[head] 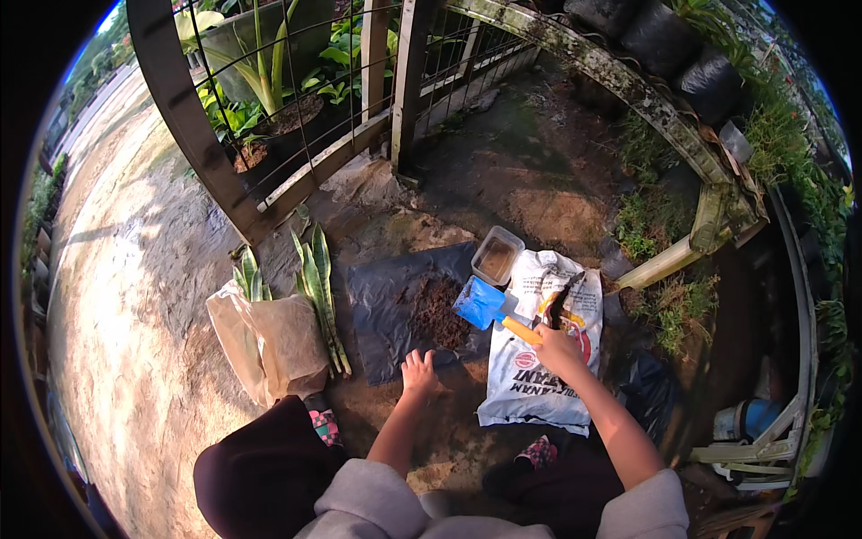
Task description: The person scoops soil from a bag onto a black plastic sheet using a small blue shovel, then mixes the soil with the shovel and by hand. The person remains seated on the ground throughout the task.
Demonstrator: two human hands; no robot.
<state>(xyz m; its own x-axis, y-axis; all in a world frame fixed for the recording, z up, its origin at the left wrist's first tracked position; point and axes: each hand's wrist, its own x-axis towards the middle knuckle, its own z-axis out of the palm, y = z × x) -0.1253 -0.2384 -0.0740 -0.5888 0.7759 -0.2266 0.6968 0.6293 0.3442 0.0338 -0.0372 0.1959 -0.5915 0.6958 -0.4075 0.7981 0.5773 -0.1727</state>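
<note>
My right hand (557,350) grips the yellow handle of a blue-bladed hand trowel (479,302), held between a dark plastic sheet (377,303) and a white printed sack (518,397). The sack has a torn, dark opening along its upper part. A pile of dark soil (441,313) lies on the sheet. Over the sheet's near edge is my left hand (419,370), fingers spread, holding nothing. To the left, cut snake plant leaves (316,283) lie beside a brown paper bag (283,337) with more snake plant leaves (250,276) in it. A clear plastic tub (497,256) stands behind the trowel.
A metal gate with wire mesh (296,178) stands at the back left, with a large potted plant (256,60) behind it. A weathered curved frame (626,74) runs over the back right. Weeds (680,310) grow at the right, near a blue and white container (747,419).
</note>
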